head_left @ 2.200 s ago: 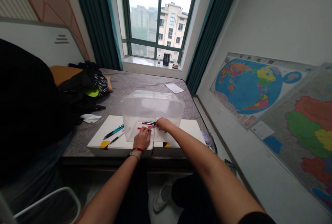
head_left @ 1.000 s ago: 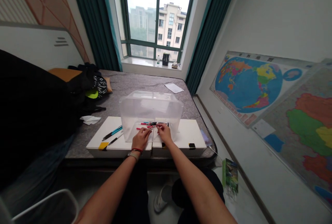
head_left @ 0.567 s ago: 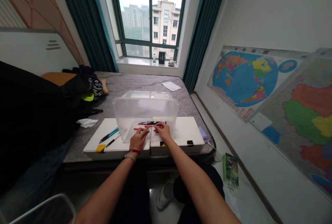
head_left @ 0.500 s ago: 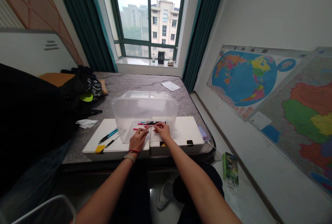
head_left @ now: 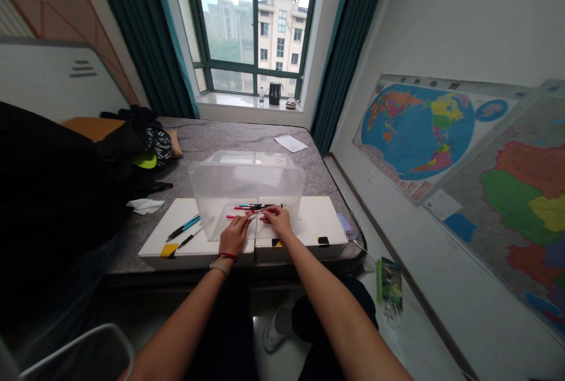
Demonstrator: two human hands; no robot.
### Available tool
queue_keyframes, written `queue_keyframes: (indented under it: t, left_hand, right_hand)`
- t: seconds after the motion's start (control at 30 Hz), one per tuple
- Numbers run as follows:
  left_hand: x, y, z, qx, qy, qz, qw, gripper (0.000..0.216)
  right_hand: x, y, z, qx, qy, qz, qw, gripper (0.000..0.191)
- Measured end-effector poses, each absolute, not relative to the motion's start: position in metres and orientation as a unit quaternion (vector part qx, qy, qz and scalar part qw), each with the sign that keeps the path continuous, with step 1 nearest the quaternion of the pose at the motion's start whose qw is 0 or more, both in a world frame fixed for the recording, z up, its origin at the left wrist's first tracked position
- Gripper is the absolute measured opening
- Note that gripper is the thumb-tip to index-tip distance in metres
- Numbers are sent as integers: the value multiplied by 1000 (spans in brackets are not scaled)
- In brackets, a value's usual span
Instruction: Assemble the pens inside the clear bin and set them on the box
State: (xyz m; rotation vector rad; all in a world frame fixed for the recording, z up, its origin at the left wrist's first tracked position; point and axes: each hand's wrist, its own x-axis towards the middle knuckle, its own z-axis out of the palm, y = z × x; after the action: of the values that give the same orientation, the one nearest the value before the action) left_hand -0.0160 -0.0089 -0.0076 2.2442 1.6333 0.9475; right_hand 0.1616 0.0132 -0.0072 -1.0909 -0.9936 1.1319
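A clear plastic bin (head_left: pixel 247 176) stands behind my hands, with several red, blue and black pens (head_left: pixel 245 206) near its low front part. My left hand (head_left: pixel 233 235) has its fingertips pinched together in front of the pens; anything between them is too small to make out. My right hand (head_left: pixel 279 221) is closed, its thumb and finger pinching what looks like a thin red-tipped pen that points left toward my left fingertips. The two hands are close together and partly cover the small parts between them.
Blue and black pens (head_left: pixel 184 227) lie left of the bin on a white box (head_left: pixel 154 241), near yellow tape (head_left: pixel 169 250). A second white box (head_left: pixel 320 219) is at right. Crumpled tissue (head_left: pixel 146 206) and a paper sheet (head_left: pixel 291 143) lie on the grey mattress. Dark-clothed person (head_left: pixel 48 204) at left.
My left fingertips have drawn slightly back and left, opening a little more space from my right fingers. The right hand keeps nearly the same place. The view has shifted slightly.
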Motion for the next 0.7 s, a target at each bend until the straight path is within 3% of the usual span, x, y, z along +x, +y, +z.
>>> queue_keyframes:
  t: [0.27, 0.7]
  left_hand:
    - [-15, -6, -8, 721, 597, 335, 102, 35]
    - [-15, -10, 4, 707, 633, 294, 117, 36]
  right_hand:
    - [160, 10, -1, -468, -398, 498, 612, 45]
    - [161, 14, -6, -532, -421, 454, 577, 34]
